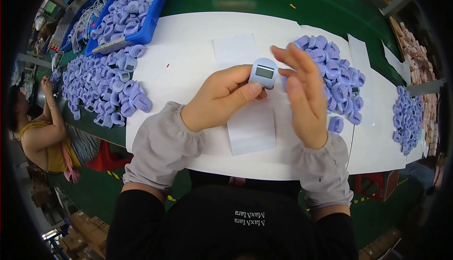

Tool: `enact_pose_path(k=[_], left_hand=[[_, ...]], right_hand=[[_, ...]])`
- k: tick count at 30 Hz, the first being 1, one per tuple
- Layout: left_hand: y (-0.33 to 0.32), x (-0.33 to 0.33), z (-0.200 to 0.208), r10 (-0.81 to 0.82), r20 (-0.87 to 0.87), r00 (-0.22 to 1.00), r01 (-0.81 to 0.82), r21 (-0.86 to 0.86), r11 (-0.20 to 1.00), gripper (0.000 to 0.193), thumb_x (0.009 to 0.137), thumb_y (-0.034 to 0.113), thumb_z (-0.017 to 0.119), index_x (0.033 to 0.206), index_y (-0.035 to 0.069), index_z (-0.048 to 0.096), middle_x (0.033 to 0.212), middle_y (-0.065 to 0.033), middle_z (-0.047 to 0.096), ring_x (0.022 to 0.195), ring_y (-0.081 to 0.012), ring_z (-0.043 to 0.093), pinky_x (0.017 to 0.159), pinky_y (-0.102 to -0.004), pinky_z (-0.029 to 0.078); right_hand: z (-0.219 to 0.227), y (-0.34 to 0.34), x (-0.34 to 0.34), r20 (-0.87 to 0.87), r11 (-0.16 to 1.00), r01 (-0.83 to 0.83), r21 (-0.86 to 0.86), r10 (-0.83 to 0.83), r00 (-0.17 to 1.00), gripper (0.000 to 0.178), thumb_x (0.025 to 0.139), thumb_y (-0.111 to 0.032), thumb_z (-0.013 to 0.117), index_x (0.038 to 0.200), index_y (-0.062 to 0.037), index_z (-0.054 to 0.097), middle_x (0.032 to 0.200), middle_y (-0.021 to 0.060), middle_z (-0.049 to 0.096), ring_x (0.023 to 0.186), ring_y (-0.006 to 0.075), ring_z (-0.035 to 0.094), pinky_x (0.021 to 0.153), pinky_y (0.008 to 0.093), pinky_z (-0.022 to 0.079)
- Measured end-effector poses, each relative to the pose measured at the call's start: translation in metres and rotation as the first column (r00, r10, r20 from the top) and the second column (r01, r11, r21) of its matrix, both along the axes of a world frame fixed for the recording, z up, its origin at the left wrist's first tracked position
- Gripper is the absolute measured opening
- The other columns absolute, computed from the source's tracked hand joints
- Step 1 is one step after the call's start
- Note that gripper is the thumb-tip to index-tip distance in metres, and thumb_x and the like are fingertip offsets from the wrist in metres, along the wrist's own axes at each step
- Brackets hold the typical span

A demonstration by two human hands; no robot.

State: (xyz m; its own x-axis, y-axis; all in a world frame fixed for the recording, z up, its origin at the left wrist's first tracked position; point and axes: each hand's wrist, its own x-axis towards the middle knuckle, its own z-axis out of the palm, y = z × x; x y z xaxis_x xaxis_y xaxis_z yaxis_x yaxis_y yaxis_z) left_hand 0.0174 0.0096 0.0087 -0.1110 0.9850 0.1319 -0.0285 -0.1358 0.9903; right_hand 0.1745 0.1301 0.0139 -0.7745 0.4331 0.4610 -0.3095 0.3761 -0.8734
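Observation:
Between the thumb and fingers of my left hand [219, 95] is a small light-purple device [263, 72] with a rounded top and a grey rectangular display facing up. It is held above the white table covering. My right hand [306, 95] is raised just to the right of the device, fingers apart and slightly blurred, with nothing seen in it. Beyond the right hand lies a heap of similar purple devices [339, 78]. A larger heap of purple devices [106, 88] spreads out to the left, some with displays showing.
A blue bin [150, 21] full of purple parts stands at the far left. White paper sheets [252, 135] lie under my hands. Further right are another purple heap [407, 121] and rows of pinkish pieces [422, 71]. A person [45, 128] sits at the left.

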Motion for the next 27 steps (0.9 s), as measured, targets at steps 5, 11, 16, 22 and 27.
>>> enact_pose_path(k=[5,11,16,22,27], left_hand=[[-0.001,-0.002,0.004,0.083,0.027,0.996,-0.084,0.044,0.996,0.031,0.099,0.020,0.051,0.119,-0.004,0.055,0.106,-0.0080,0.062,0.098,-0.0132,0.060,0.090,-0.0288,0.049],[0.000,-0.005,0.002,0.100,0.038,0.994,-0.102,0.050,0.993,0.030,0.099,0.020,0.050,0.118,-0.003,0.056,0.105,-0.0072,0.062,0.096,-0.0129,0.059,0.087,-0.0282,0.049],[0.001,-0.011,-0.002,0.121,-0.063,0.991,-0.116,0.074,0.990,0.029,0.100,0.021,0.050,0.115,-0.003,0.056,0.102,-0.0059,0.061,0.093,-0.0115,0.057,0.083,-0.0259,0.047],[0.004,-0.010,0.000,0.218,-0.013,0.976,-0.217,0.067,0.974,0.029,0.099,0.021,0.052,0.116,-0.002,0.056,0.102,-0.0058,0.061,0.093,-0.0112,0.056,0.083,-0.0257,0.046],[0.002,-0.017,0.007,0.341,0.045,0.939,-0.340,-0.033,0.940,0.035,0.096,0.022,0.059,0.120,-0.001,0.053,0.100,-0.0051,0.063,0.091,-0.0115,0.057,0.083,-0.0252,0.045]], right_hand=[[0.006,0.001,0.011,0.383,0.972,0.169,0.164,-0.220,0.897,0.037,0.087,0.001,0.050,0.123,0.0021,0.053,0.119,0.0184,0.059,0.106,0.0296,0.058,0.091,0.0373,0.045],[-0.004,-0.010,0.000,0.287,0.858,0.007,0.514,-0.180,0.941,0.044,0.076,0.003,0.059,0.119,0.0037,0.054,0.121,0.0188,0.055,0.109,0.0402,0.052,0.092,0.0433,0.045],[-0.014,-0.017,-0.002,0.327,0.796,-0.051,0.603,-0.189,0.926,0.041,0.075,-0.004,0.067,0.114,0.0007,0.057,0.123,0.0173,0.054,0.112,0.0363,0.052,0.090,0.0423,0.045],[-0.023,-0.014,-0.005,0.311,0.773,-0.031,0.634,-0.219,0.925,0.027,0.076,-0.006,0.070,0.102,-0.0029,0.065,0.107,0.0121,0.063,0.100,0.0314,0.058,0.083,0.0410,0.046],[-0.010,-0.007,-0.005,0.186,0.862,0.193,0.470,-0.310,0.932,0.020,0.079,-0.007,0.070,0.099,-0.0016,0.066,0.091,0.0125,0.066,0.084,0.0305,0.061,0.073,0.0337,0.048]])
